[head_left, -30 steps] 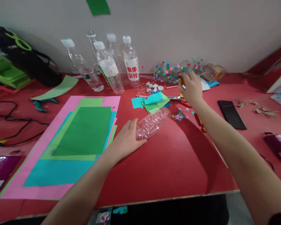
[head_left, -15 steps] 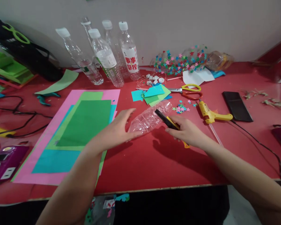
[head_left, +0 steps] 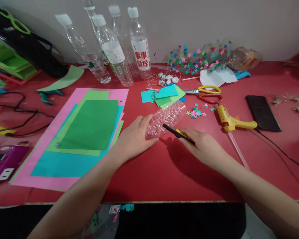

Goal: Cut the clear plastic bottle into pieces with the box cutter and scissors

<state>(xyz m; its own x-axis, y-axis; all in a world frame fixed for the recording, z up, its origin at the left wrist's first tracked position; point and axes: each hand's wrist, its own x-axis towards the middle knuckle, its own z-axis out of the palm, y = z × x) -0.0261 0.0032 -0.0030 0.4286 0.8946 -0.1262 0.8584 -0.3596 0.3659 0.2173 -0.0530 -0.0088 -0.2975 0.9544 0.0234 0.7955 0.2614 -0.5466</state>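
A clear, ribbed plastic bottle (head_left: 167,117) lies on its side on the red table, slanting away to the right. My left hand (head_left: 137,136) grips its near-left end, thumb along the near side and fingers over the far side. In my right hand (head_left: 203,143) is a black and yellow utility knife (head_left: 173,130), its dark tip pointing left at the bottle's near side. Whether the tip touches the plastic I cannot tell. Small paper stars (head_left: 196,113) lie just beyond the bottle, with cut paper pieces (head_left: 165,93) farther back.
Coloured paper sheets (head_left: 89,126) are stacked at left. Upright bottles (head_left: 112,49) stand along the wall, beside a star-covered clear bottle (head_left: 199,59) on its side. Scissors (head_left: 209,91), a yellow glue gun (head_left: 233,122) with its cord and a phone (head_left: 263,113) lie on the right.
My left hand has moved right and closed on the bottle's end. The knife tip has come down lower beside the bottle. The view has shifted slightly.
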